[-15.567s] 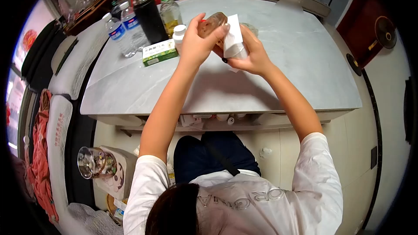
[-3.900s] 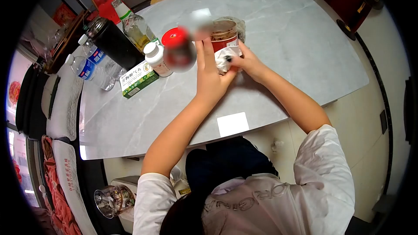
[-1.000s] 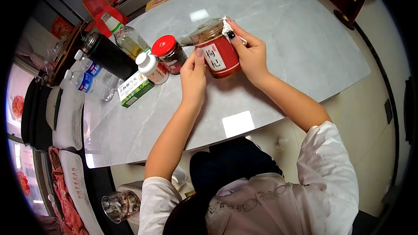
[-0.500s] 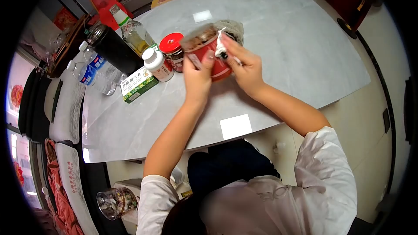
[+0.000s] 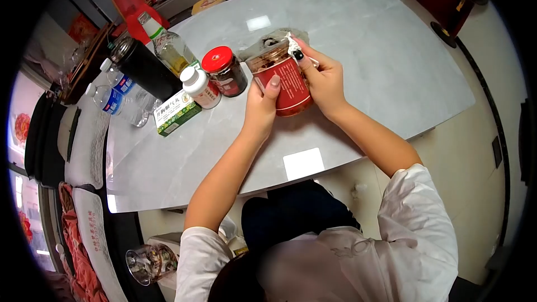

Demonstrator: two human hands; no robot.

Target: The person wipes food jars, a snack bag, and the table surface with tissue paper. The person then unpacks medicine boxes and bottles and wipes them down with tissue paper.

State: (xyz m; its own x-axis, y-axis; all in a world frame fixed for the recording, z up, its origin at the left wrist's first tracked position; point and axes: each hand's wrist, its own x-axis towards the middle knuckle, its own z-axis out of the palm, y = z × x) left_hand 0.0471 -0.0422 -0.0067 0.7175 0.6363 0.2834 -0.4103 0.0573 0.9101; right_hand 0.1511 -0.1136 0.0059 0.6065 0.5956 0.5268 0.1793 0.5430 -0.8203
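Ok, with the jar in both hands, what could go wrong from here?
The jar is tilted, so it might slip if the left hand loosens its grip. The white wad, between the right hand and jar, may weaken that grip. The red-lidded jar stands near the left hand; a sideways swing could knock it.

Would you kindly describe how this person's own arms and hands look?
Loose, short white sleeves leave the forearms bare. The left hand shows a longish, rounded thumbnail; on the right hand, the thumb's nail appears painted black. No gloves, watch or bracelet show.
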